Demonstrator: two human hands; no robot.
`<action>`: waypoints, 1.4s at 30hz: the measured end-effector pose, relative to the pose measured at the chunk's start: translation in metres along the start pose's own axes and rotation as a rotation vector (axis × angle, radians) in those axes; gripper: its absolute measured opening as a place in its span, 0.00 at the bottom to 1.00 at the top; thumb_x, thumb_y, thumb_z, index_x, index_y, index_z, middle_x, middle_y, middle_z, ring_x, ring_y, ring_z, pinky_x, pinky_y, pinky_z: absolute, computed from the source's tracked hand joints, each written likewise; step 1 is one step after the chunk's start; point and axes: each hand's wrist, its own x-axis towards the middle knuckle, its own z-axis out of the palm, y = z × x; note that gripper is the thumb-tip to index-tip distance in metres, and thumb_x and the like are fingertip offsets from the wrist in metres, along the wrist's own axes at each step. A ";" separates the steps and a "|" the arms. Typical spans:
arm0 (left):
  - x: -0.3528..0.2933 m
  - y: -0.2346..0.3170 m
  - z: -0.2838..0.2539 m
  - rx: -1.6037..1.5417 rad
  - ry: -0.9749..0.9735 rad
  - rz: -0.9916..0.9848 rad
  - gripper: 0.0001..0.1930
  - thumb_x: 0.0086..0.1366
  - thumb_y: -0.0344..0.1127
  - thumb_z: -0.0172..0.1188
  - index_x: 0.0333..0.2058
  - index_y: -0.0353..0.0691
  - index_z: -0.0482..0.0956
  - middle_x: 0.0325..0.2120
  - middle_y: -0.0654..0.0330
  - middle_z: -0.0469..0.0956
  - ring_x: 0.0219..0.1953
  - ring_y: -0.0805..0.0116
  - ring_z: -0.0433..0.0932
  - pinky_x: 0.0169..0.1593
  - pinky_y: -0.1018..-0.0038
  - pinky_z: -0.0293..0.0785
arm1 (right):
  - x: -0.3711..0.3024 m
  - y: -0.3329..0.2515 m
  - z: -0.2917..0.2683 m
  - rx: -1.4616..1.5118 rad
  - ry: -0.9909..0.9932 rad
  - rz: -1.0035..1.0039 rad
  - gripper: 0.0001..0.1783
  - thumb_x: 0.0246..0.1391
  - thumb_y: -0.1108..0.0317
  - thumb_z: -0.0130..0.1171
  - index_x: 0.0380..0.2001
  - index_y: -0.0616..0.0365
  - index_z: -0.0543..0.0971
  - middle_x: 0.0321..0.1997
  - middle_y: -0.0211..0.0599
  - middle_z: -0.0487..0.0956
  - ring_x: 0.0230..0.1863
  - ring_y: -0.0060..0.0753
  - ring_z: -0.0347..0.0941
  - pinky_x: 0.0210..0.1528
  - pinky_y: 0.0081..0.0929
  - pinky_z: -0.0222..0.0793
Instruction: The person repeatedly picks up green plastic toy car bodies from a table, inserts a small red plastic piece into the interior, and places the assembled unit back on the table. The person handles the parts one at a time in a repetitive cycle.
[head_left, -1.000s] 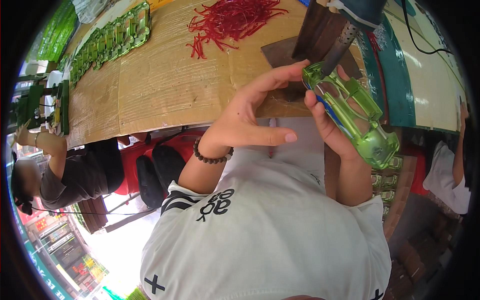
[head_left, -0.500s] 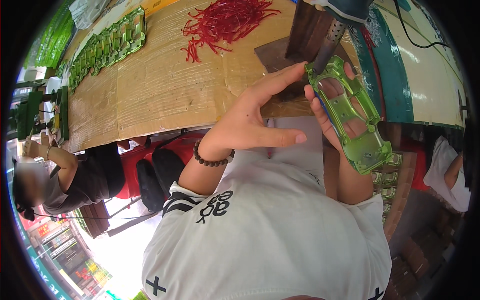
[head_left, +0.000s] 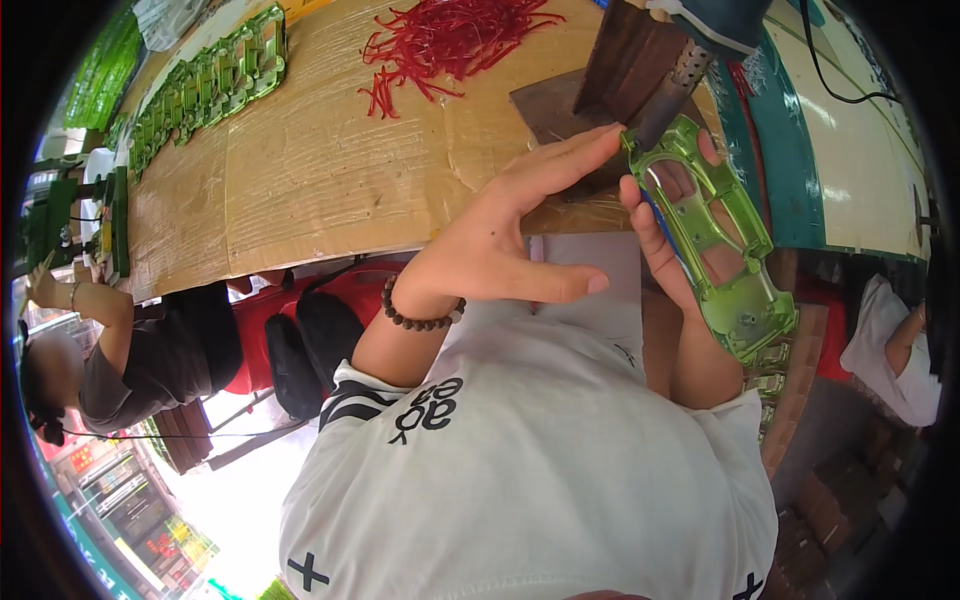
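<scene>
A translucent green plastic frame with large openings is held tilted in my right hand. Fingers wrap its left edge, and another fingertip shows at its upper right side. A heat gun with a perforated metal nozzle points down at the frame's upper left corner. Whether the tip touches the plastic, I cannot tell. My left hand, with a beaded bracelet at the wrist, is open, fingers outstretched and thumb apart. Its fingertips are right beside that same corner, close to the nozzle; contact is unclear.
Red plastic strips lie heaped on the brown worktable. A row of similar green frames stands at the far left. Behind the nozzle is a rusty metal bracket. More green parts sit in a carton low right. Co-workers are at both sides.
The green frame and my right hand have shifted slightly right and down in the picture. The heat gun also appears slightly farther right. My left hand keeps nearly the same pose.
</scene>
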 end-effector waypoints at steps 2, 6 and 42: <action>0.001 -0.001 -0.001 0.031 -0.009 0.030 0.42 0.40 0.33 0.68 0.57 0.35 0.60 0.57 0.48 0.60 0.60 0.55 0.58 0.60 0.66 0.52 | 0.000 -0.003 -0.003 -0.022 -0.055 0.019 0.28 0.63 0.51 0.31 0.52 0.65 0.66 0.51 0.58 0.70 0.55 0.60 0.62 0.56 0.41 0.65; 0.001 -0.004 0.000 0.058 -0.005 0.050 0.43 0.39 0.34 0.68 0.57 0.35 0.61 0.57 0.47 0.60 0.60 0.54 0.58 0.60 0.65 0.52 | -0.001 0.003 0.002 -0.007 0.016 -0.045 0.33 0.61 0.48 0.35 0.51 0.73 0.64 0.50 0.61 0.69 0.51 0.59 0.67 0.49 0.42 0.72; -0.015 0.032 -0.235 1.543 0.863 -0.417 0.34 0.51 0.62 0.54 0.54 0.50 0.67 0.56 0.44 0.59 0.57 0.45 0.59 0.57 0.51 0.55 | -0.152 -0.357 -0.006 -1.051 1.122 -1.348 0.15 0.50 0.71 0.48 0.39 0.74 0.71 0.39 0.48 0.74 0.34 0.43 0.75 0.32 0.34 0.75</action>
